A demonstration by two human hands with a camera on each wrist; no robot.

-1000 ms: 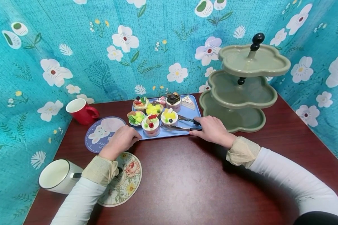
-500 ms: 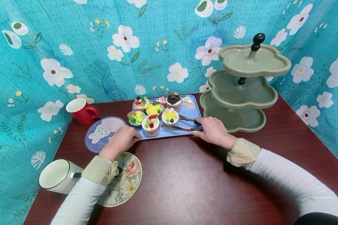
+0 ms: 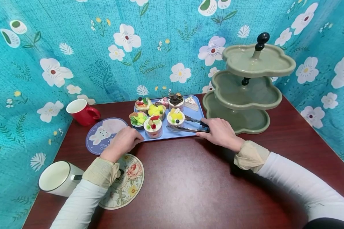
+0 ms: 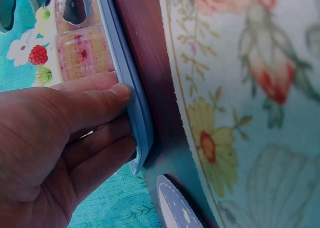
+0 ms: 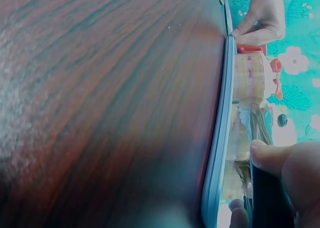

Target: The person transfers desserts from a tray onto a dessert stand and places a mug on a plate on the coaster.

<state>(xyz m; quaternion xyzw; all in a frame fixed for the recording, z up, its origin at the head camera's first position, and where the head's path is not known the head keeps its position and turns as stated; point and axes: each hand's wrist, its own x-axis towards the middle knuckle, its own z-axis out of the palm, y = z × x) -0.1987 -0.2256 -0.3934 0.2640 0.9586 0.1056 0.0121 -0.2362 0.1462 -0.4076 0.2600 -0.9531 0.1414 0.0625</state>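
My left hand (image 3: 122, 141) pinches the front left corner of a blue tray (image 3: 175, 134), thumb on its rim (image 4: 142, 130) in the left wrist view. My right hand (image 3: 220, 133) grips metal tongs (image 3: 186, 129) by their black handle, low over the tray's right part. Between the tongs' arms stands a clear dessert cup (image 3: 175, 117) topped with yellow fruit and a dark berry. Left of it is a dessert cup with a raspberry (image 3: 153, 127). More small desserts crowd the tray, among them a chocolate-topped cup (image 3: 176, 101) and a cake slice (image 3: 190, 102).
A green three-tier stand (image 3: 246, 93) rises right of the tray. To the left are a red mug (image 3: 81, 113), a purple rabbit mat (image 3: 103, 133), a white mug (image 3: 57, 179) and a round floral mat (image 3: 132, 181). Flowered blue cloth (image 3: 160, 47) closes off the back and sides.
My right hand and the tongs have shifted slightly right, and the yellow-fruit dessert cup has moved right with them, away from the raspberry cup. My left hand stays at the tray corner.
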